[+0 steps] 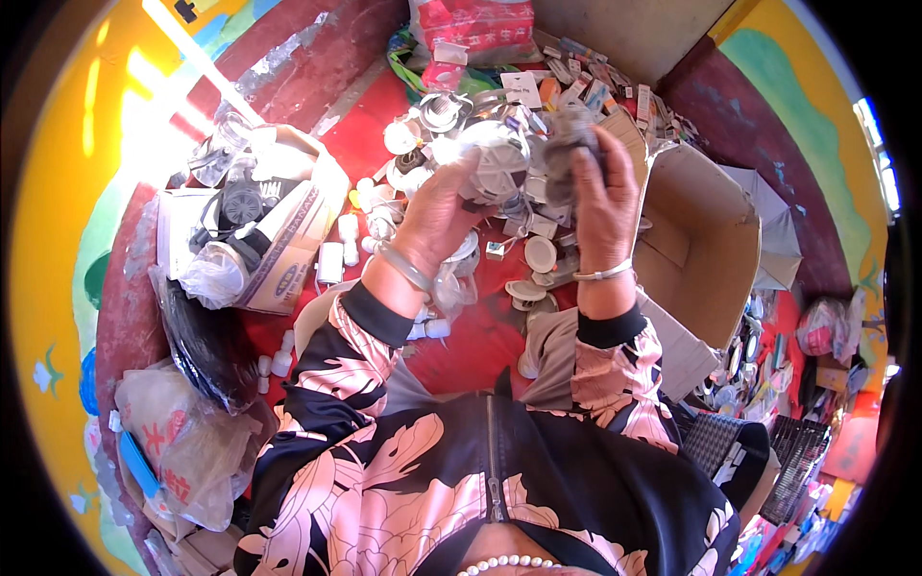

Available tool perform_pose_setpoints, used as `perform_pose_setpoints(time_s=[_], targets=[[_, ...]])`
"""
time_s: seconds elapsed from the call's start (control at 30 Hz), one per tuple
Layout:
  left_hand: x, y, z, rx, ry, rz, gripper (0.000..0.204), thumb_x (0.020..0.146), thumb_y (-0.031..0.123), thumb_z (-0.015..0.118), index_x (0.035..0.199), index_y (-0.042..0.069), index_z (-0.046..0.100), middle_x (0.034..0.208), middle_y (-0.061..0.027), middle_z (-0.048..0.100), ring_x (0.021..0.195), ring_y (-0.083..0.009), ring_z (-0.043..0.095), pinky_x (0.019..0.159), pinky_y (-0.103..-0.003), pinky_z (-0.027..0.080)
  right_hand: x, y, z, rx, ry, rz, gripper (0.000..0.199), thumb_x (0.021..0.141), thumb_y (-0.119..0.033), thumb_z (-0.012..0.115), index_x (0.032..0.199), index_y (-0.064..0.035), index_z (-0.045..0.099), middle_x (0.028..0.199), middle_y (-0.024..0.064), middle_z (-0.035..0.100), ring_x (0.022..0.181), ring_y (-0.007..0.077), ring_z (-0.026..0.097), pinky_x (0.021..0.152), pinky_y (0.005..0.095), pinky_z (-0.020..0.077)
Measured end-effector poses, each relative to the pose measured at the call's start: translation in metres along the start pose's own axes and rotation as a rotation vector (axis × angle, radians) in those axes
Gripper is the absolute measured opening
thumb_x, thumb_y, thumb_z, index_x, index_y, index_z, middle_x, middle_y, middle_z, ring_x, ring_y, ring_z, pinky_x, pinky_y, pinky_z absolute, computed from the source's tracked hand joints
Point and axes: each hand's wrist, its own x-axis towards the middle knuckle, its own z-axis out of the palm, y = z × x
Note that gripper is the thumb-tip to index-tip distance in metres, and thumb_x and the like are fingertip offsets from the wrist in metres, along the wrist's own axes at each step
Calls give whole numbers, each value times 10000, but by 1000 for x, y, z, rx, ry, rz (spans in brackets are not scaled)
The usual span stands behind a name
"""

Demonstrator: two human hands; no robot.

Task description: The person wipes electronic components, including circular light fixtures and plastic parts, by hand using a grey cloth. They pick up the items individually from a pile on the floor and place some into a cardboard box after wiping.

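My left hand (pixel 434 216) is closed on a round white light fixture (pixel 499 168) with ribs on its face, held up in front of me. My right hand (pixel 607 192) grips a grey cloth (pixel 565 154) beside the fixture's right side; motion smears the cloth. Whether the two touch cannot be made out. Below and around my hands, loose white lamp parts lie on a red surface (pixel 461 360): round caps (pixel 540 254), white bulb-like cylinders (pixel 330 262) and a metallic ring-shaped lamp (pixel 444 111).
An open cardboard box (pixel 706 254) stands right of my right hand. Another box (pixel 288 274) with black and clear parts sits at the left. Small packages (pixel 600 82) pile up at the back. Plastic bags (pixel 182 432) lie at the lower left. Mixed goods (pixel 759 384) cover the right side.
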Motion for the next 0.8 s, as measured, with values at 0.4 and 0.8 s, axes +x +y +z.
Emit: perform_pose_setpoints(time_s=[0.4,0.8], targets=[[13,-4,-18,-82,96,246,406,996,359,354,1128,15,524,1011,-75,600,884,-172,597,754,-303,494,-27,11,47,-555,-488,-456,264,717,17,642,977,-24,664,973,140,652,852,318,601,774,368,490],[-4,-22,13,115,83,258,346,981,337,432,1175,65,521,1038,-49,604,944,-142,578,790,-303,478,-15,2,36,-587,-34,-414,199,719,3,664,913,-33,633,897,97,617,840,241,603,731,308,491]])
